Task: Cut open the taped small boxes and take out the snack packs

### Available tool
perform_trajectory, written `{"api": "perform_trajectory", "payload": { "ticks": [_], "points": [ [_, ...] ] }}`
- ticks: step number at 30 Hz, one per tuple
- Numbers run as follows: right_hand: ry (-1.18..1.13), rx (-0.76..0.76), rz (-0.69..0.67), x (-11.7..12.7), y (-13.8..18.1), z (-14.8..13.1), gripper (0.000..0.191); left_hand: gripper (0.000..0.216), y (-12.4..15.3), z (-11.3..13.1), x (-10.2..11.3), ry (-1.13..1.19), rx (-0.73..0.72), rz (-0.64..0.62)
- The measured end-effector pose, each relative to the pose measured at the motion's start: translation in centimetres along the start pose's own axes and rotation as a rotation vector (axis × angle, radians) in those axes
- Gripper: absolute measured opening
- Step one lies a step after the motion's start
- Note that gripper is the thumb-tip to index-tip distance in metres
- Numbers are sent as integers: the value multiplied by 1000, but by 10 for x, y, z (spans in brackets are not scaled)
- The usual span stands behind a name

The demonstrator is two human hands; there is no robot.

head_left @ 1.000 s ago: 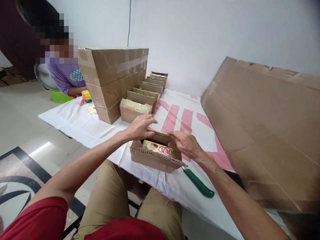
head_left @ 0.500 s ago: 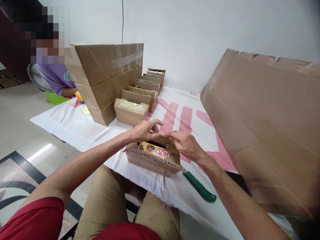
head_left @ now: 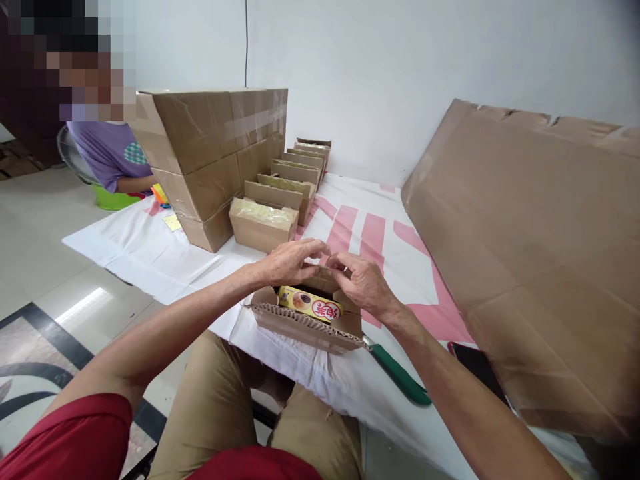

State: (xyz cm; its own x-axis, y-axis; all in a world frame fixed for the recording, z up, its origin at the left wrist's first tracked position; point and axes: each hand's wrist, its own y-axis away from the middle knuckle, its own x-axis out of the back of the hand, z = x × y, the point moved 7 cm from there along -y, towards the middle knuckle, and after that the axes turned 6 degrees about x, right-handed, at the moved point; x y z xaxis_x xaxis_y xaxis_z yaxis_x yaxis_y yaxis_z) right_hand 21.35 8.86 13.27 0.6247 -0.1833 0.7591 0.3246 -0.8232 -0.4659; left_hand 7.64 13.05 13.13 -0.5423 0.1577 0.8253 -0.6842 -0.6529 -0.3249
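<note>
A small cardboard box stands in front of me with its top cut away and a ragged near edge. Inside it lies a yellow printed packet with a red and white emblem. My left hand is closed at the box's far edge, thumb and fingers pinching the cardboard. My right hand grips the same far edge from the right, fingers curled over it. The two hands' fingertips nearly meet. A knife with a green handle rests on the cloth at the box's right corner, its blade mostly hidden.
Stacked cardboard boxes rise at the left, with a row of opened boxes beside them. A large cardboard sheet leans at the right, near a dark phone. Behind the stack sits a person in a purple shirt.
My right hand has shifted slightly, its fingers now more bent and closer to my left. The left fingers have curled in. More of the phone shows.
</note>
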Motion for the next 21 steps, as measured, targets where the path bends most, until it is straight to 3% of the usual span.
{"api": "perform_trajectory", "payload": {
  "ticks": [4, 7, 10, 17, 21],
  "points": [
    [-62, -62, 17, -1, -2, 10, 9, 16, -2, -10, 3, 84, 70, -31],
    [-88, -91, 15, 0, -5, 16, 10, 35, 2, -21, 16, 231, 107, 27],
    [-118, -114, 5, 1, -7, 20, 13, 40, 8, -31, 25, 224, 145, 57],
    [-107, -106, -36, -1, -9, 15, 15, 26, 0, -22, 3, 50, 127, -32],
    [-80, -94, -28, -2, -11, 12, 13, 18, -7, -16, -2, 13, 131, -4]
  ]
}}
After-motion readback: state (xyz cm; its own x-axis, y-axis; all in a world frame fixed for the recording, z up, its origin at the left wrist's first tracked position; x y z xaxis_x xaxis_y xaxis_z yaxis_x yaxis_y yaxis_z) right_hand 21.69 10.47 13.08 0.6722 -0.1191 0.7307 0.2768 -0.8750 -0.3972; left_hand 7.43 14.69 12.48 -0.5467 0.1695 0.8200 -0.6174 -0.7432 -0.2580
